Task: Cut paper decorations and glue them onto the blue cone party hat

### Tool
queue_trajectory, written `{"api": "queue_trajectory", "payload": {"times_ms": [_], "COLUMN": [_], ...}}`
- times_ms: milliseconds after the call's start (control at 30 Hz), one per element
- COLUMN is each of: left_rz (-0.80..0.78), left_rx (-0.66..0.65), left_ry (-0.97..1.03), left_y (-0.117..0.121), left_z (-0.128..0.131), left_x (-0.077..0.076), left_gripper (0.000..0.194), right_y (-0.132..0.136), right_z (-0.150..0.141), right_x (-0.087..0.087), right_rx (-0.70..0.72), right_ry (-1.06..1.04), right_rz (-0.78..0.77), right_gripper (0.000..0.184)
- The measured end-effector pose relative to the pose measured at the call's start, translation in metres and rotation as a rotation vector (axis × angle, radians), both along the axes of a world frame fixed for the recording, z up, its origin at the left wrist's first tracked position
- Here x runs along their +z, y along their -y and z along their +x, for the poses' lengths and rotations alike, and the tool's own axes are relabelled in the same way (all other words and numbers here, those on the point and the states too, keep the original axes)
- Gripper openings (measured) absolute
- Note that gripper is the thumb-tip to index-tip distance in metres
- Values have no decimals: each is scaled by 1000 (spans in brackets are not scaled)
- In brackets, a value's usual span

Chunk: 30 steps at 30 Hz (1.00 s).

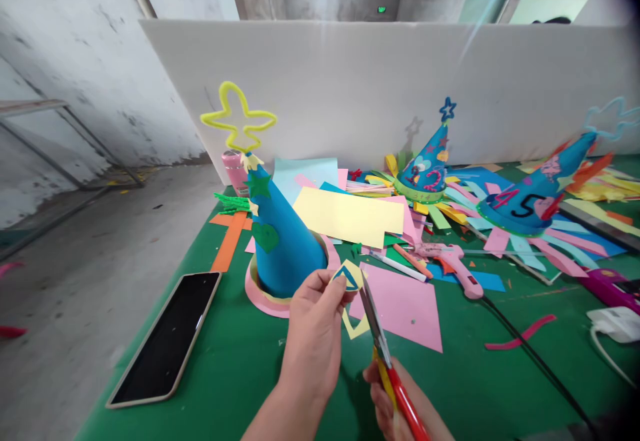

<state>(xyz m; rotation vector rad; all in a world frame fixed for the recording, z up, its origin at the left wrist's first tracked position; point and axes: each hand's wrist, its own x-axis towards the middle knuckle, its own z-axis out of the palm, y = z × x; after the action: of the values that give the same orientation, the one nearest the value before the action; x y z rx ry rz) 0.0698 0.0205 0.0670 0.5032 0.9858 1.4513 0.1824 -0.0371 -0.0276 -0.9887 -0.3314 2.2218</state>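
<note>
Between thumb and fingers, my left hand point(314, 324) pinches a small piece of cream paper point(355, 273) with a blue triangular outline on it. My right hand point(395, 397) is wrapped round scissors point(375, 321) with red and yellow handles, their blades pointing up beside the paper's right edge. Under the paper hangs or lies a cream offcut point(355, 326); I cannot tell which. Just behind my left hand stands a blue cone hat point(287, 241) with a pink brim, green shapes and a yellow pipe-cleaner star point(239, 119) on top.
A phone point(165, 337) lies at the left table edge. Pink paper point(400, 304) and a cream sheet point(350, 214) lie beyond my hands. Rightward are a pink glue gun point(455, 261) with a black cord, two decorated cone hats point(425, 167), and a white plug point(613, 324). A white board point(350, 87) stands behind.
</note>
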Motion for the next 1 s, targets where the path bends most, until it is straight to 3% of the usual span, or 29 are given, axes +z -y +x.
{"api": "queue_trajectory", "payload": {"times_ms": [267, 567, 767, 1000], "left_rz": [-15, -19, -12, 27], "left_rx": [49, -40, -95, -198], "left_ry": [-33, -116, -145, -253], "left_y": [3, 3, 0, -2], "left_z": [12, 5, 0, -10], "left_x": [-4, 1, 3, 3], "left_gripper": [14, 13, 14, 14], "right_y": [-7, -3, -1, 6], "right_z": [2, 8, 14, 21], "right_x": [26, 23, 25, 29], "right_rx": [-15, -57, -12, -9], "right_ry": [-39, 74, 141, 157], "right_rz": [-35, 100, 184, 172], "right_gripper": [41, 33, 31, 32]}}
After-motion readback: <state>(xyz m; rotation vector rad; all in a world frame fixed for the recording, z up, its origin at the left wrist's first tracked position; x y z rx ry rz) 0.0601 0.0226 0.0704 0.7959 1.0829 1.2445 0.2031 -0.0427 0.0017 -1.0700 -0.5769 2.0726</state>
